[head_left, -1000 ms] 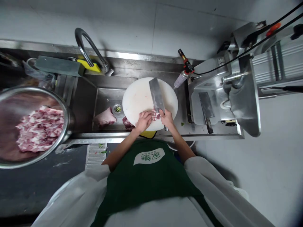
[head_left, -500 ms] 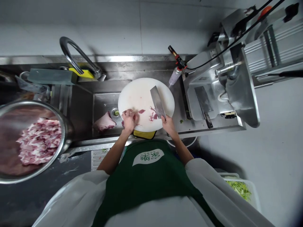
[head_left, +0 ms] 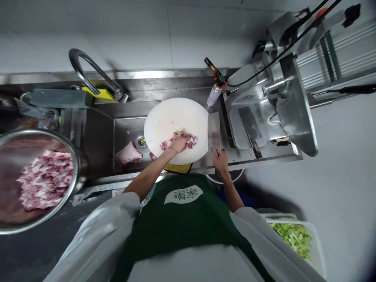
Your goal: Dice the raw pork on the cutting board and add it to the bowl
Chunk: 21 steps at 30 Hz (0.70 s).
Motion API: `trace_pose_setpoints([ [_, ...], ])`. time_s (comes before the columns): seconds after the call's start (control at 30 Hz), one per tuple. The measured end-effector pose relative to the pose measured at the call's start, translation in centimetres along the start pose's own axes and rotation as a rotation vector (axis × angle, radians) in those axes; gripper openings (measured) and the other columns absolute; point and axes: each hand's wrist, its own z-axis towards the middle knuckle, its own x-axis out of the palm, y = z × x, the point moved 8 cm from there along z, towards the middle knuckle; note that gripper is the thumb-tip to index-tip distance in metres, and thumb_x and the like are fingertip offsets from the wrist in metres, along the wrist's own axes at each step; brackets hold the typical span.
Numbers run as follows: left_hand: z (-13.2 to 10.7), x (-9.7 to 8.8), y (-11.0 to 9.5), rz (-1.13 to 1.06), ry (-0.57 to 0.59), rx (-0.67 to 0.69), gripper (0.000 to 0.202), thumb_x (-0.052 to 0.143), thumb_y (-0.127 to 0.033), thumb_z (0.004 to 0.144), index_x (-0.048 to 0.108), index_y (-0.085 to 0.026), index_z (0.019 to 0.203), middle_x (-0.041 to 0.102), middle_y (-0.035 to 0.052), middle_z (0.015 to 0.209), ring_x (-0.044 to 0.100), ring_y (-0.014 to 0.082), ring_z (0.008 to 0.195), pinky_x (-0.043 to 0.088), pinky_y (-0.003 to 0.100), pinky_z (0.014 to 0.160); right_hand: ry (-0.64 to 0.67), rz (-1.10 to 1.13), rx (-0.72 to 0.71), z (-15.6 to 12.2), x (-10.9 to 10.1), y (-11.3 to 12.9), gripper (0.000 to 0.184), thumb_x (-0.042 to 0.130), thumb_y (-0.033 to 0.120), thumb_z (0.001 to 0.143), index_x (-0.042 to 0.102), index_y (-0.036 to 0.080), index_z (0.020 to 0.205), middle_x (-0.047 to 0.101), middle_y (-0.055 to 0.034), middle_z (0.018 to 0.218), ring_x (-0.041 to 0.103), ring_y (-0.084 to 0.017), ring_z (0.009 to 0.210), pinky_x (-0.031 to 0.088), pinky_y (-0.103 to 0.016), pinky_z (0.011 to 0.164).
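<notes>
Pale wall [head_left: 132, 37] backs the sink [head_left: 127, 127]. Left grip [head_left: 179, 143] covers meat [head_left: 192, 141] on the board [head_left: 164, 117] beneath, hold unclear; right grip [head_left: 221, 161] clasps a cleaver [head_left: 214, 129].

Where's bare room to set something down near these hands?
The cutting board has its far half open, but for specks, beyond the left hand and meat pieces. Crowded spots: its right edge, where the right hand holds a cleaver, and farther right, around the gas torch and slicer.
</notes>
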Motion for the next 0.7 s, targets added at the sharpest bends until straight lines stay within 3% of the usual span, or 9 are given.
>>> trace_pose_setpoints([
  [0.1,0.2,-0.7,2.0,-0.127,0.068,-0.083,0.01,0.071,-0.029,0.085,0.075,-0.02,0.081,0.069,0.0106,0.07,0.06,0.0357,0.106,0.038,0.055,0.104,0.006,0.034,0.045,-0.5,-0.1,-1.1,0.037,0.041,0.043,0.101,0.065,0.018,0.086,0.065,-0.0078,0.072,0.062,-0.023,0.07,0.045,-0.031,0.066],
  [0.17,-0.2,-2.0,3.2,-0.331,0.023,-0.159,0.023,0.065,-0.039,0.092,0.075,-0.019,0.091,0.069,0.0079,0.07,0.066,0.0297,0.094,0.048,0.045,0.095,0.011,0.029,0.044,-0.8,-0.2,-1.2,0.037,0.04,0.043,0.102,0.065,0.018,0.087,0.066,-0.0081,0.073,0.062,-0.023,0.071,0.045,-0.031,0.067],
  [0.23,-0.8,-3.8,4.5,-0.554,-0.07,-0.259,0.036,0.06,-0.05,0.095,0.073,-0.017,0.101,0.069,0.0056,0.072,0.068,0.0226,0.077,0.054,0.035,0.078,0.013,-0.019,0.027,-1.1,-0.3,-0.9,0.037,0.041,0.041,0.103,0.065,0.018,0.087,0.068,-0.0098,0.077,0.063,-0.023,0.074,0.044,-0.031,0.068],
  [0.33,-1.3,-7.0,6.3,-0.728,-0.194,-0.401,0.043,0.064,-0.059,0.092,0.066,-0.016,0.096,0.058,-0.0008,0.059,0.058,0.014,0.051,0.046,0.024,0.052,0.065,-0.133,-0.028,-1.5,0.0,0.5,0.035,0.041,0.037,0.104,0.067,0.018,0.089,0.071,-0.0123,0.084,0.065,-0.024,0.078,0.042,-0.03,0.07],
  [0.47,-0.5,-10.4,6.4,-0.768,-0.268,-0.405,0.039,0.067,-0.057,0.092,0.059,-0.019,0.092,0.045,-0.0076,0.05,0.041,0.008,0.037,0.033,0.019,0.04,0.256,-0.259,-0.153,-2.5,2.3,3.6,0.031,0.044,0.033,0.106,0.069,0.017,0.097,0.075,-0.0127,0.092,0.067,-0.023,0.085,0.04,-0.029,0.073],
  [0.57,0.4,-9.6,5.8,-0.804,-0.243,-0.43,0.037,0.071,-0.053,0.089,0.061,-0.019,0.098,0.047,-0.0075,0.053,0.041,0.0067,0.039,0.035,0.018,0.041,0.383,-0.33,-0.194,-3.0,4.2,4.8,0.029,0.047,0.033,0.107,0.07,0.016,0.101,0.076,-0.0128,0.098,0.068,-0.023,0.09,0.039,-0.028,0.075],
  [0.7,-0.2,-5.5,5.8,-0.767,-0.146,-0.526,0.035,0.079,-0.038,0.08,0.066,-0.017,0.105,0.059,-0.0033,0.06,0.05,0.0094,0.045,0.04,0.021,0.045,0.367,-0.387,-0.144,-2.5,4.7,4.1,0.029,0.044,0.031,0.108,0.069,0.015,0.107,0.076,-0.0133,0.105,0.069,-0.023,0.095,0.04,-0.027,0.077],
])
